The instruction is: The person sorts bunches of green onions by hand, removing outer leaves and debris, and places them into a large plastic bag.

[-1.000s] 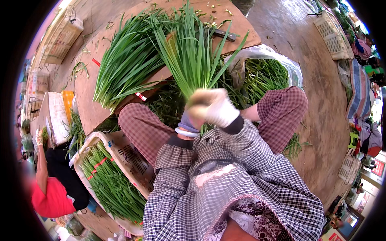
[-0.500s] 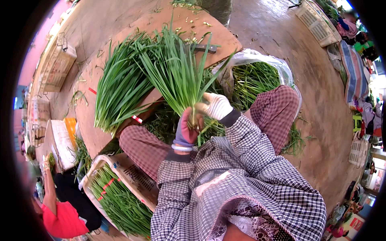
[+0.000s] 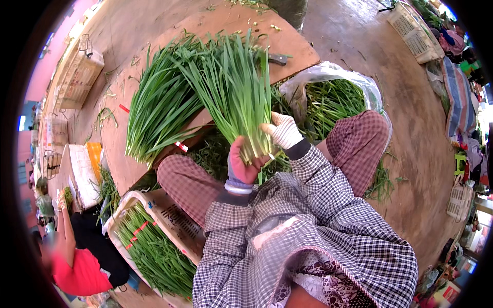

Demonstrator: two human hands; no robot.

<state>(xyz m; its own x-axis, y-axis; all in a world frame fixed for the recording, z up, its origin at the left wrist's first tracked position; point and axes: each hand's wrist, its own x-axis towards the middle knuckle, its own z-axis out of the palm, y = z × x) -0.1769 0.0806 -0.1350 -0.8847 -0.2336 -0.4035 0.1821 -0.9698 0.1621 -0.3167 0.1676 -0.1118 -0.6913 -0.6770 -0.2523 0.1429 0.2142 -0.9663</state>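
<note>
A fanned bunch of garlic chives [image 3: 239,97] rests in my gloved left hand [image 3: 245,167], whose pink palm and fingers wrap round its pale lower ends. My right hand [image 3: 285,131], in a white striped glove, grips the right edge of the stems just above, thumb in front and part of the fingers hidden. The leaf tips reach up over a brown board [image 3: 174,33]. To the left on that board lies a larger pile of garlic chives [image 3: 159,108]. Behind the held bunch sticks out a knife's dark handle [image 3: 278,59]; its blade is covered.
A clear plastic bag [image 3: 374,92] of loose greens stands by my right knee. At my lower left is a crate [image 3: 149,205] of tied bunches. Red-and-white tape [image 3: 182,147] sits at the board's edge. A person in red [image 3: 82,272] is at the far left.
The held bunch has become more upright, with its leaves gathered closer together. My right hand has shifted slightly right and its fingers have moved up along the stems.
</note>
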